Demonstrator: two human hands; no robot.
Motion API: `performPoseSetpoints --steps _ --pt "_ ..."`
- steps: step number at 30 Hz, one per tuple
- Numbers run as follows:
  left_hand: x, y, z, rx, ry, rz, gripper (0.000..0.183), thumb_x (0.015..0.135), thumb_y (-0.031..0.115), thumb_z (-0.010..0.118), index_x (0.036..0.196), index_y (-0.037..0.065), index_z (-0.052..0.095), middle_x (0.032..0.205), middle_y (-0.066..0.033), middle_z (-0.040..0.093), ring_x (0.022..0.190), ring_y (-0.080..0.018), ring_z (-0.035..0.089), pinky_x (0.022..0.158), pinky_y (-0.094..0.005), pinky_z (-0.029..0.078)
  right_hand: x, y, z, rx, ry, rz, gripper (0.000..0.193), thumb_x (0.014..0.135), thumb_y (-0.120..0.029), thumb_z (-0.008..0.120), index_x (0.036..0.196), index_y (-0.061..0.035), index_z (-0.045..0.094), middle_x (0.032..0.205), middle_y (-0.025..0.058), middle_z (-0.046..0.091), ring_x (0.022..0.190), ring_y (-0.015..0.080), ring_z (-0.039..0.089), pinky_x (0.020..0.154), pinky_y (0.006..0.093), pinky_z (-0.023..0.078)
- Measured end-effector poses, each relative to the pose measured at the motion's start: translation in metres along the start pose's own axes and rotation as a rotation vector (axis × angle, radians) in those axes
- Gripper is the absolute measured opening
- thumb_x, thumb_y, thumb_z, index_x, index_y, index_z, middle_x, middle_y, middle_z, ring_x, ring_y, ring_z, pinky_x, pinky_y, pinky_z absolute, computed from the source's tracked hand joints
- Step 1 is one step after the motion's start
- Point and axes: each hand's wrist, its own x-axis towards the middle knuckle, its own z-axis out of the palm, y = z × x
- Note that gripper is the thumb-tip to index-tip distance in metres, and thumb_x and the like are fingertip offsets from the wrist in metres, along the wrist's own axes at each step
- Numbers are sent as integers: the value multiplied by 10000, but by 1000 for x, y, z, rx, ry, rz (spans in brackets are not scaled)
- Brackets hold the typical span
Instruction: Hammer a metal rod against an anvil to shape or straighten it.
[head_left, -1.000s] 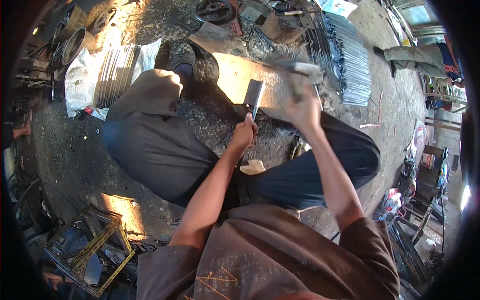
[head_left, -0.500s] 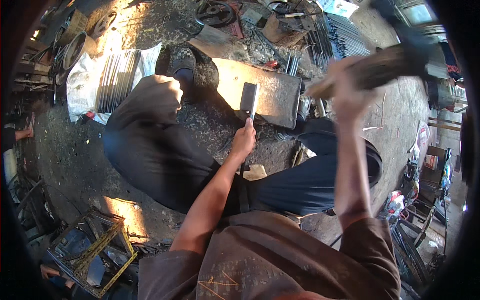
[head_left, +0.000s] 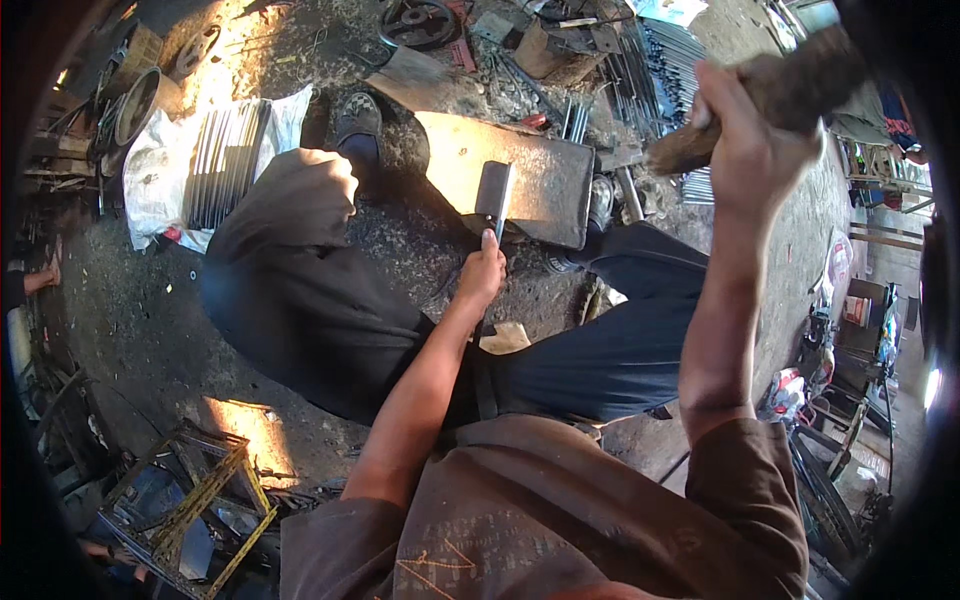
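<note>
My left hand (head_left: 483, 272) is closed around the narrow grip of a cleaver (head_left: 492, 190), its thumb lying along the top. The cleaver's dark rectangular blade, bright along its right edge, is over the worn metal block (head_left: 555, 185) between my feet. Whether blade and block touch, I cannot tell. Raised at the upper right, my right hand (head_left: 750, 150) grips the thick brown wooden handle of a hammer (head_left: 805, 80). The hammer's head is lost in the dark rim of the picture. My right hand is well away from the cleaver.
Left of my knee, several metal bars (head_left: 225, 165) lie on white sheeting. More dark rods (head_left: 670, 70) are stacked beyond the block. Another hammer (head_left: 630, 190) rests beside the block, near my right shoe. A yellow metal frame (head_left: 215, 510) stands at the lower left.
My right hand has swung outward to the right with the hammer and is less blurred. My left hand and the cleaver keep nearly the same place.
</note>
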Motion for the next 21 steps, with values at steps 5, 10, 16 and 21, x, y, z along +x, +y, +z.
performPoseSetpoints --steps 5,10,16,21 --pt "5 4 17 93 -10 73 600 967 639 317 613 157 373 524 44 347 425 -96 326 421 -283 259 -133 140 30 -546 -320 262 256 783 -143 650 967 34 634 897 206 680 859 318 670 738 420 527" --pt "38 -40 -6 254 174 63 616 960 638 336 577 158 385 490 41 331 383 -110 332 400 -292 275 -58 93 35 -692 -581 501 360 702 -115 621 1030 32 615 914 275 665 923 432 648 798 485 511" --pt "16 -8 6 363 189 -20 803 967 611 249 806 -44 685 880 -319 650 967 -491 607 862 -528 444 0 4 -17 -7 -1 51 80 786 -54 682 716 -18 665 596 27 609 465 101 539 477 266 441" --pt "10 2 10 554 236 48 804 965 625 257 850 -44 687 902 -324 642 971 -494 599 866 -540 442 -123 104 36 -618 -463 203 186 736 -49 631 912 13 639 757 151 668 676 268 653 616 361 518"
